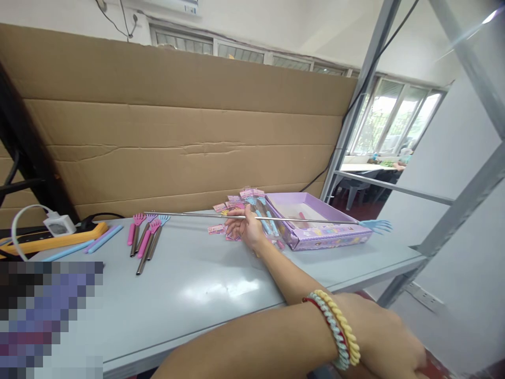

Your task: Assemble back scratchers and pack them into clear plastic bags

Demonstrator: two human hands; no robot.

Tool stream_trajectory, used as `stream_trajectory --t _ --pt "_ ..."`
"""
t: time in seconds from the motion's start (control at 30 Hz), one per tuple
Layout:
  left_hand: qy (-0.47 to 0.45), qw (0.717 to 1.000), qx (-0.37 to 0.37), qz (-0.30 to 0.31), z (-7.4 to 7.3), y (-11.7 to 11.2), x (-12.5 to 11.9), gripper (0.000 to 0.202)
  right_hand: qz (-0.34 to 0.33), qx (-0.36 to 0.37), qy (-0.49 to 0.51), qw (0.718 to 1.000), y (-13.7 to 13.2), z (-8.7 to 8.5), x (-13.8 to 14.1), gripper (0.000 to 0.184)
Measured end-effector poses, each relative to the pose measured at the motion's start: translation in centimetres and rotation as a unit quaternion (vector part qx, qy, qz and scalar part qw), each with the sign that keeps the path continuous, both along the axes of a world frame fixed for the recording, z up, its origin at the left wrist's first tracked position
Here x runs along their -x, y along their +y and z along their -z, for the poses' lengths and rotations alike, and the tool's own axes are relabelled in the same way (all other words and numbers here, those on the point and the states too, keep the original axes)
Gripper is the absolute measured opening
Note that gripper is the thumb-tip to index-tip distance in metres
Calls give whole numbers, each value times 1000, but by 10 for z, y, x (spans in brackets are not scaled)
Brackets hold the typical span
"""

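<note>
My right hand (248, 230) is above the table's far side, with a telescopic back scratcher (307, 220) held across it near the thumb. Its thin metal rod is extended sideways, and the light-blue hand-shaped head (376, 226) points right, past the purple box. Behind and beside that hand lie packaged back scratchers (268, 216) in clear bags with pink cards. My left hand (389, 337) is at the lower right, beyond the table's front edge; its forearm, with braided bracelets (333, 329), crosses in front of the right arm. The left fingers are mostly hidden and blurred.
Several short pink, purple and blue back scratchers (148, 237) lie left on the grey table (189, 300). Loose coloured tubes (104, 239) lie near a yellow power strip (59, 239). A purple box (327, 239) stands right. Cardboard (189, 131) backs the table; metal posts (363, 89) frame the right.
</note>
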State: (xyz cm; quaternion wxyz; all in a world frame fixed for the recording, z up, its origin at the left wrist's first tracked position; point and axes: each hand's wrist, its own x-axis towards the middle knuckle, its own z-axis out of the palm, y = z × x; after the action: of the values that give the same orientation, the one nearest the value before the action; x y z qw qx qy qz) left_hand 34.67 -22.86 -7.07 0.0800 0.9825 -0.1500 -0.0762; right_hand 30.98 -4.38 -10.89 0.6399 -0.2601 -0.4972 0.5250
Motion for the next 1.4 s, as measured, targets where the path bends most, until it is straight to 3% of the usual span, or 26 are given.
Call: stream_trajectory --t 0.1,0.23,0.33,0.53,0.73,0.97,1.1,1.2,1.4 --pt "19 999 15 35 -3 -3 4 30 4 5 -5 1000 0 1 1 61" --pt "45 999 17 -20 -7 -8 5 25 21 29 -15 999 3 2 2 62" --pt "45 999 10 -22 -13 -11 7 24 19 39 -24 999 5 4 3 63" --pt "18 994 87 62 -15 -8 17 28 12 37 -21 999 7 5 2 63" --pt "25 997 -20 -66 -13 -5 30 48 -4 53 -40 998 9 5 4 63" --pt "-71 997 31 16 -1 -7 32 43 -2 61 -43 997 9 5 3 67" --pt "3 999 2 -40 -6 2 34 58 -10 71 -50 996 10 6 4 67" --pt "1 997 -12 -72 -8 4 34 59 -18 81 -61 995 11 8 5 67" --pt "-67 995 32 64 -10 -2 41 41 -14 69 -50 996 10 9 2 69"
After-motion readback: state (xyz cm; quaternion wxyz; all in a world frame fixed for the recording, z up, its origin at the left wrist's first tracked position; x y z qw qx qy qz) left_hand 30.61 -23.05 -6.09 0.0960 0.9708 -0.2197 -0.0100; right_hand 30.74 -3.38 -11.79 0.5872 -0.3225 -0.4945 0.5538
